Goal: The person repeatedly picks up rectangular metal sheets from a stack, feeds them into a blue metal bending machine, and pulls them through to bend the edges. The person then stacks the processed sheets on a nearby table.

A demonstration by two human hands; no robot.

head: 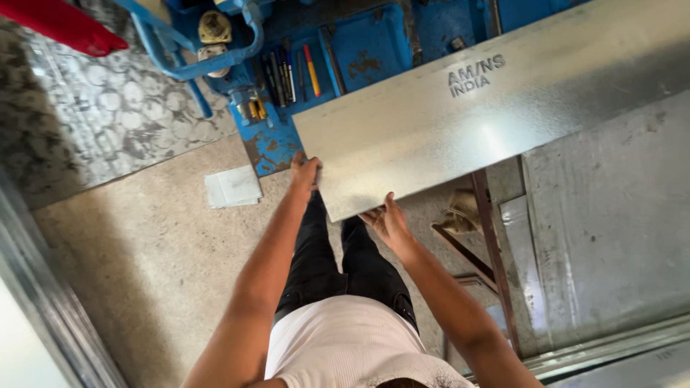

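Observation:
A long galvanised metal sheet [489, 108] runs from the centre to the upper right, resting over a blue machine [359, 43]. My left hand [305, 172] grips the sheet's near left edge, thumb on top. My right hand [388, 221] holds the sheet's near bottom edge from underneath, fingers curled under it. Both arms reach forward from my body, which wears a white shirt and dark trousers.
The blue machine carries pens and tools [295, 72] in a tray and a blue pipe frame [187, 50]. White folded paper [231, 187] lies on the concrete floor. More sheet metal [611, 215] lies at right, a patterned sheet [86, 115] at left. A red object [65, 25] sits top left.

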